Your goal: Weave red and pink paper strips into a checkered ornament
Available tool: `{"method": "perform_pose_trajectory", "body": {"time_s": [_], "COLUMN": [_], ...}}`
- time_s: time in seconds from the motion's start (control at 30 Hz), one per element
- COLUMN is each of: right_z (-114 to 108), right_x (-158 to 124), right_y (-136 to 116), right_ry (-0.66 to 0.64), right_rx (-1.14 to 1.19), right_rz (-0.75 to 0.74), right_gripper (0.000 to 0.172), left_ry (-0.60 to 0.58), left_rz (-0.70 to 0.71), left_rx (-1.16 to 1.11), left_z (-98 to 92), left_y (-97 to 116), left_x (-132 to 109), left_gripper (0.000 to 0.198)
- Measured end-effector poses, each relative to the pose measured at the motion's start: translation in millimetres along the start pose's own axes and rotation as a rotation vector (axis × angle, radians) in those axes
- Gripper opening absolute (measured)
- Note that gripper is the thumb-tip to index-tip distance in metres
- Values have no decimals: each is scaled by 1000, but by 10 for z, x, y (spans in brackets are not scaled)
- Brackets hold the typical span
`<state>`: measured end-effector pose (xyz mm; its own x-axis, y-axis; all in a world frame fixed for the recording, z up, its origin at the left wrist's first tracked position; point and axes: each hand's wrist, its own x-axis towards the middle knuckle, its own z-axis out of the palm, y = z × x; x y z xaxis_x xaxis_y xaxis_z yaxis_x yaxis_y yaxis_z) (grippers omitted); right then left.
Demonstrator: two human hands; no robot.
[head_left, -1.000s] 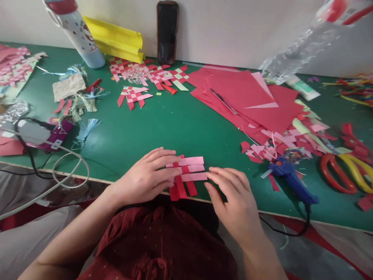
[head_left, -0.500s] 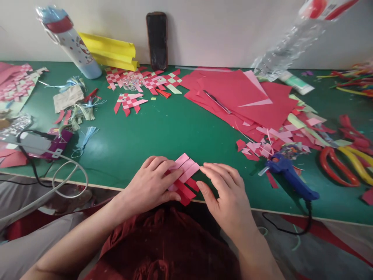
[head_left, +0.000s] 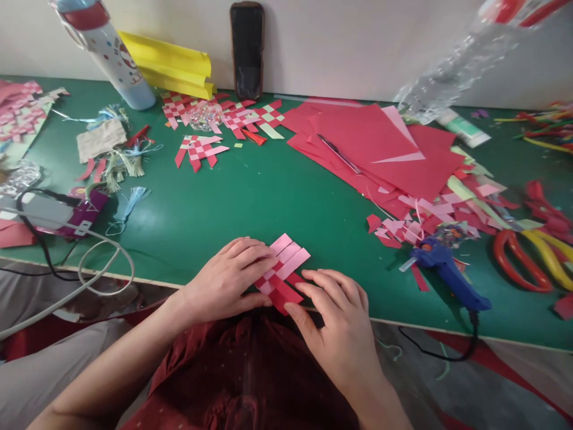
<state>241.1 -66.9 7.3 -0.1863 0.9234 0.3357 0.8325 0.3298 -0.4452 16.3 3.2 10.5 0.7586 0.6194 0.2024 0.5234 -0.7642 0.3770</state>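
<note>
A small woven paper piece (head_left: 283, 272) lies at the table's near edge, with pink strips pointing away and red strips pointing right. Its middle shows a pink and red checker pattern. My left hand (head_left: 233, 278) is closed on its left side, fingers over the top and thumb at the lower edge. At the right, my right hand (head_left: 338, 307) has its fingertips and thumb on the ends of the red strips, pinching them at the edge. Part of the weave is hidden under my left fingers.
Red paper sheets (head_left: 371, 137) with a pen (head_left: 338, 153) lie at back right. A blue glue gun (head_left: 452, 275) and scissors (head_left: 521, 263) are on the right. Finished woven pieces (head_left: 199, 151), tassels (head_left: 129, 206) and a bottle (head_left: 119, 60) stand or lie left; a phone (head_left: 248, 51) leans on the wall.
My right hand has shifted from the pink strip's tip down to the red strip ends. My left fingers have drawn back, showing more of the checker pattern. The view has shifted slightly.
</note>
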Motion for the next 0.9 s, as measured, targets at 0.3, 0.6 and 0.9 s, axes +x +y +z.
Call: {"method": "perform_pose_trajectory", "body": {"time_s": [0.3,0.6,0.9], "right_z": [-8,-74,-51], "right_x": [-7,1,38], "right_y": [-42,29,-35], "right_ry": [-21,-36,-55], "right_rx": [-28,-23,70], "right_rz": [-22,-43,-111], "right_gripper": [33,32,11], "left_ry": [18,45,118], "left_rz": [23,45,34], "left_rx": [44,20,-100], "left_z": [20,27,54], "left_y": [-8,-9,-12], "left_x": [-15,-51,-76], "left_gripper": [53,53,25]}}
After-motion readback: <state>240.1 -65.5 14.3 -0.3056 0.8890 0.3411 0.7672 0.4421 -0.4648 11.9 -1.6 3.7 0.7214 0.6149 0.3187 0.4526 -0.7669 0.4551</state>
